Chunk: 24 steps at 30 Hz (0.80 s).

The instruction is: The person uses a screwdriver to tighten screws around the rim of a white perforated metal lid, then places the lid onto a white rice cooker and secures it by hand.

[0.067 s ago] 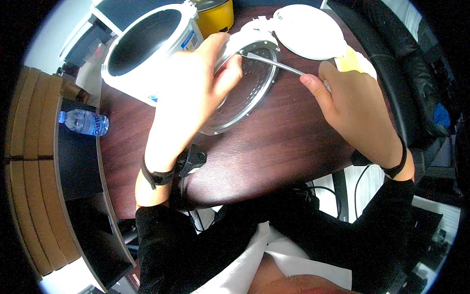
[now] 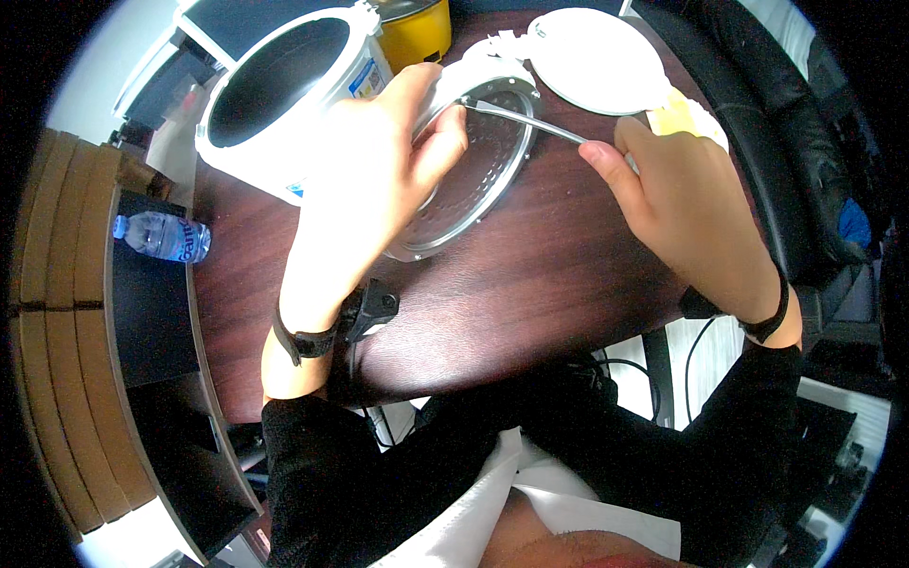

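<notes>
Next to no change from earlier frame. Same grip with both hands, same placing of everything on the dark wood table (image 2: 530,275); at most a slight shift of the round lid (image 2: 483,189).

Containers:
- White cooker body (image 2: 275,180), far left, just beyond left hand (image 2: 374,151). Open on top, dark inside; cannot make out any contents.
- Yellow pot (image 2: 417,38), far side, partly cut off by the frame. Dark within, contents unreadable.
- Clear bottle (image 2: 166,237) with blue cap, at left beyond the table edge. Cap pointing left; cannot tell whether upright or lying.

Hands and lid:
- Round lid between the two, closer to left, tilted over the table. Pale rim on far side, metal plate facing right and near.
- Left hand pinching lid rim between thumb and fingers.
- Right hand (image 2: 677,175) closed around slim metal tool (image 2: 530,120), thumb laid along it; handle hidden in the grip. Tool tip reaching left to lid rim, just beside left thumb. Cannot tell whether touching.
- White round cover (image 2: 597,62) far right, beyond lid.
- Yellow-and-white item (image 2: 674,118) just beyond right hand, partly hidden.
</notes>
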Each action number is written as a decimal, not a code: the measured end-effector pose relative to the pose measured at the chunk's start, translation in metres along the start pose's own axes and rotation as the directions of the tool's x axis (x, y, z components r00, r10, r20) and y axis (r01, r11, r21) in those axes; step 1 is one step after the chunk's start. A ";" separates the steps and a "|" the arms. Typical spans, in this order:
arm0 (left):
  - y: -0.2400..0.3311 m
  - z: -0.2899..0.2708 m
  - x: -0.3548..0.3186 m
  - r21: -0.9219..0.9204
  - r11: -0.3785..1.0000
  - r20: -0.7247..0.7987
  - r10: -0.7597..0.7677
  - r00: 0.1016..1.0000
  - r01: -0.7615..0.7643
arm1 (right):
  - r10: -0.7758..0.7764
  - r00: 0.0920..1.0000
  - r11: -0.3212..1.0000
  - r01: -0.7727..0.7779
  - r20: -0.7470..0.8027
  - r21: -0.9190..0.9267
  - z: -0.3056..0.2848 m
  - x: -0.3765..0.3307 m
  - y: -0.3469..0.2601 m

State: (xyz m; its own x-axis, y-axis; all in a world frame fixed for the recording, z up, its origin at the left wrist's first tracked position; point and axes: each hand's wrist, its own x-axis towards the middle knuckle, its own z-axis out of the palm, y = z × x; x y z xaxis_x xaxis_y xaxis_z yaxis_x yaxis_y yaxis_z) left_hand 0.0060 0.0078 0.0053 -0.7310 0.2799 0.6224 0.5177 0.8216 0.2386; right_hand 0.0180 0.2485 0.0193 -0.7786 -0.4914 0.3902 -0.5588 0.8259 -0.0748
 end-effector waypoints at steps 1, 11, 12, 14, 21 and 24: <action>0.000 -0.001 0.000 0.001 1.000 -0.007 0.005 1.000 -0.005 | -0.010 0.999 0.998 0.008 0.035 0.062 0.002 0.002 0.006; 0.005 0.003 0.000 0.039 0.998 -0.033 0.058 0.998 -0.056 | -0.302 0.631 -0.152 -0.772 0.714 0.618 0.047 -0.015 0.001; 0.006 0.001 0.000 0.030 0.999 -0.029 0.044 0.999 -0.043 | -0.358 0.623 -0.276 -0.782 0.696 0.559 0.048 -0.017 -0.005; 0.007 0.000 0.000 0.017 1.000 -0.024 0.025 0.999 -0.024 | -0.418 0.591 -0.381 -0.804 0.690 0.457 0.046 -0.016 -0.013; 0.003 -0.002 0.001 -0.036 0.999 0.023 -0.022 0.999 0.023 | -0.108 0.740 0.134 -0.651 0.664 0.747 0.043 -0.012 0.001; 0.001 0.001 0.000 -0.034 0.999 0.005 -0.024 1.000 0.025 | 0.108 0.903 0.652 -0.380 0.415 0.656 0.034 -0.009 0.007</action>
State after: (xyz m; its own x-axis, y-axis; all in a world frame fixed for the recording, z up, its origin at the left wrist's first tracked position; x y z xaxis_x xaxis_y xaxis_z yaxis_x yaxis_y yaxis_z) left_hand 0.0065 0.0090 0.0049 -0.7456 0.2623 0.6126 0.5145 0.8107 0.2792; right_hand 0.0117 0.2497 -0.0158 -0.8824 -0.4691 -0.0366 -0.2561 0.5441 -0.7990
